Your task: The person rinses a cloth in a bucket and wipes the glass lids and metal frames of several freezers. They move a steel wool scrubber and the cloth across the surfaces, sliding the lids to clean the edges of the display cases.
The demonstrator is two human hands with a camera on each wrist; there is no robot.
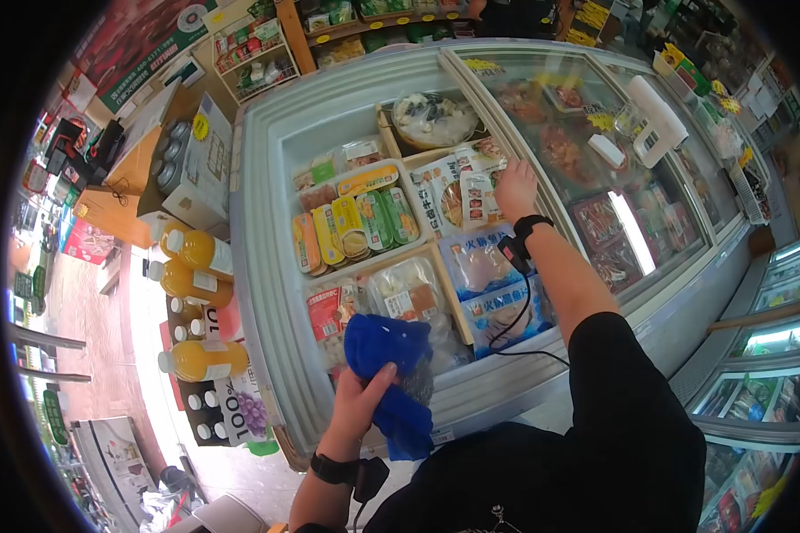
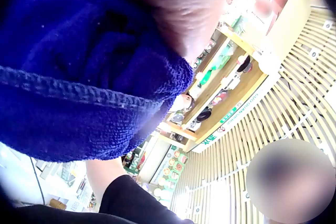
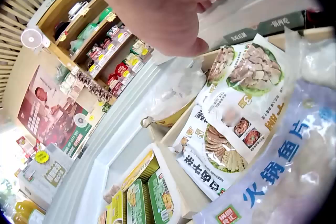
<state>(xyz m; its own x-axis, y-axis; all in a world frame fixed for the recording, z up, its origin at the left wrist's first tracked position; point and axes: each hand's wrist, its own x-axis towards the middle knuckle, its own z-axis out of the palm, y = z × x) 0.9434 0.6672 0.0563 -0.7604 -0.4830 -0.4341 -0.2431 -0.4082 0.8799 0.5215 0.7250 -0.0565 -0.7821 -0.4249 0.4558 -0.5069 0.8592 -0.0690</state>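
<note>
A blue cloth (image 1: 387, 351) hangs bunched in my left hand (image 1: 361, 404), thumb pressed over it, above the near end of the open chest freezer (image 1: 262, 266). In the left wrist view the towelling cloth (image 2: 89, 77) with its stitched hem fills much of the picture, and the palm (image 2: 178, 3) lies against it. My right hand (image 1: 516, 191) is at the frame edge of the sliding glass lid (image 1: 551, 133), over white printed meat packs (image 1: 462, 191). In the right wrist view the right hand (image 3: 163, 8) shows bent fingers and a lowered thumb; what its fingertips touch is hidden.
Inside the freezer stand a white tray of yellow and green packs (image 1: 356, 222), blue fish-slice bags (image 1: 484, 266) and a round basket (image 1: 431, 120). Wooden dividers separate them. Orange juice bottles (image 1: 204, 360) stand along the left side. A white paper roll (image 1: 656, 120) lies on the glass.
</note>
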